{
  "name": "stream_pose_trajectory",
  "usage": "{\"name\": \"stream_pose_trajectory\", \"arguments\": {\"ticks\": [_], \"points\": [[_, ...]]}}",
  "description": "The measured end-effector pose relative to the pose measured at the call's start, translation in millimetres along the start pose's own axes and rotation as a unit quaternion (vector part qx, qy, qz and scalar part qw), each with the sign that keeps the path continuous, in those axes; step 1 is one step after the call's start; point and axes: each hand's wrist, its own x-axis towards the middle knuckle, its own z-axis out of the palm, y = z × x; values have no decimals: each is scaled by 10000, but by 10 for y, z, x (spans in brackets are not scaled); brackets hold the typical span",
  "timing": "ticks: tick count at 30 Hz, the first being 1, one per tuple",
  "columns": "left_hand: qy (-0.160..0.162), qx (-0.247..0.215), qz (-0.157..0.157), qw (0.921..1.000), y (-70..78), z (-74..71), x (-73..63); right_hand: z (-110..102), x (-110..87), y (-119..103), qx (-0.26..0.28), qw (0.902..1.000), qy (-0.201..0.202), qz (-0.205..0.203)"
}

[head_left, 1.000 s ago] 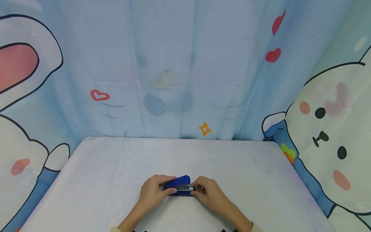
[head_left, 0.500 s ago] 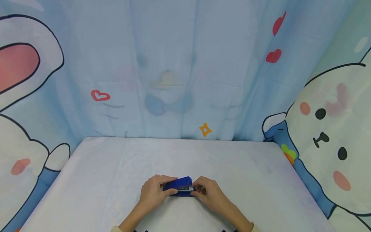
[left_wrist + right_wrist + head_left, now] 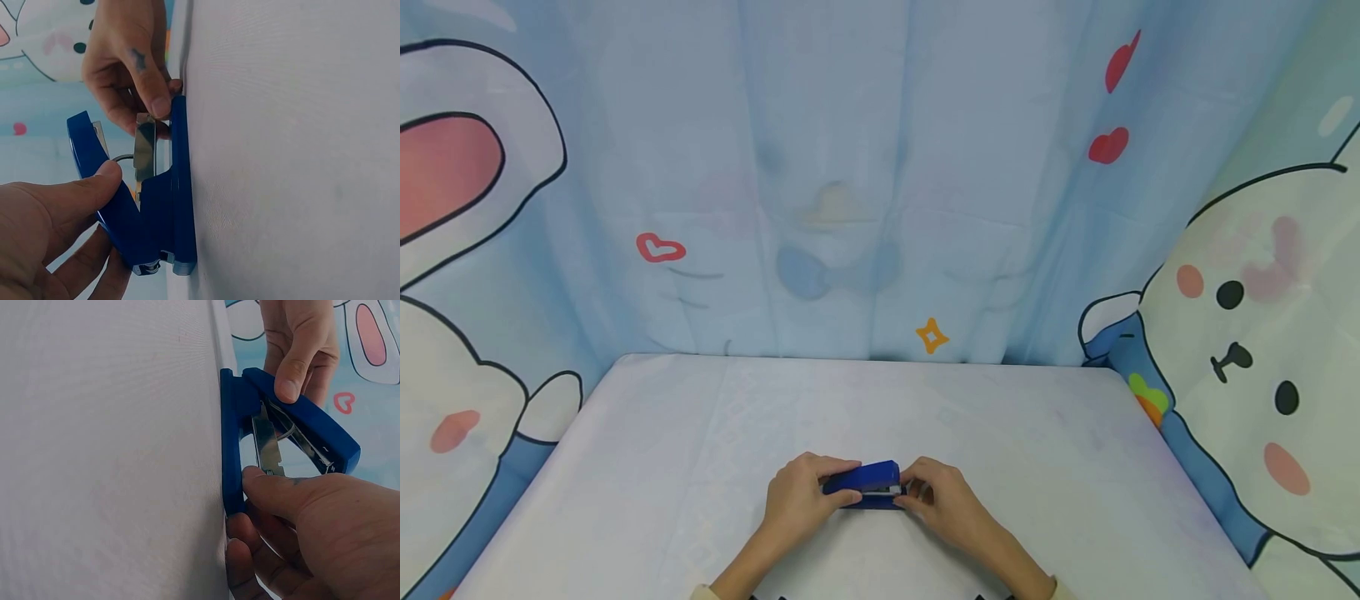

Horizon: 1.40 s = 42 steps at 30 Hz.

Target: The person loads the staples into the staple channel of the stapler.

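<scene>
A blue stapler (image 3: 867, 477) sits on the white-covered table, its top cover tilted up from the base. In the left wrist view the metal staple magazine (image 3: 145, 147) shows between the cover and the blue base (image 3: 182, 194), with a thin bent wire beside it. My left hand (image 3: 796, 500) grips the cover near the hinge end, thumb on one side and fingers on the other. At the front end, my right hand (image 3: 953, 507) pinches the stapler around the base and magazine tip. Its fingers partly hide that end.
The table (image 3: 880, 408) carries a pale cloth and stretches away beyond the hands to its far edge. A blue curtain (image 3: 820, 125) with cartoon prints hangs behind it and down both sides.
The stapler's raised cover has come down a little toward the magazine, with my left hand still on it. My right hand stays at the front end, almost unmoved.
</scene>
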Motion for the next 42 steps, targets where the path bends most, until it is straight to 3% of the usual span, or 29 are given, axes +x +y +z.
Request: {"name": "stream_pose_trajectory", "arguments": {"ticks": [20, 35, 42], "points": [[170, 573, 205, 9980, 23, 78, 19, 7, 16, 2, -32, 9999, 20, 157], [25, 767, 174, 9969, 103, 62, 34, 0, 20, 2, 57, 9999, 8, 117], [-145, 1116, 392, 9929, 113, 63, 56, -11, 15, -6, 133, 9998, -7, 148]]}}
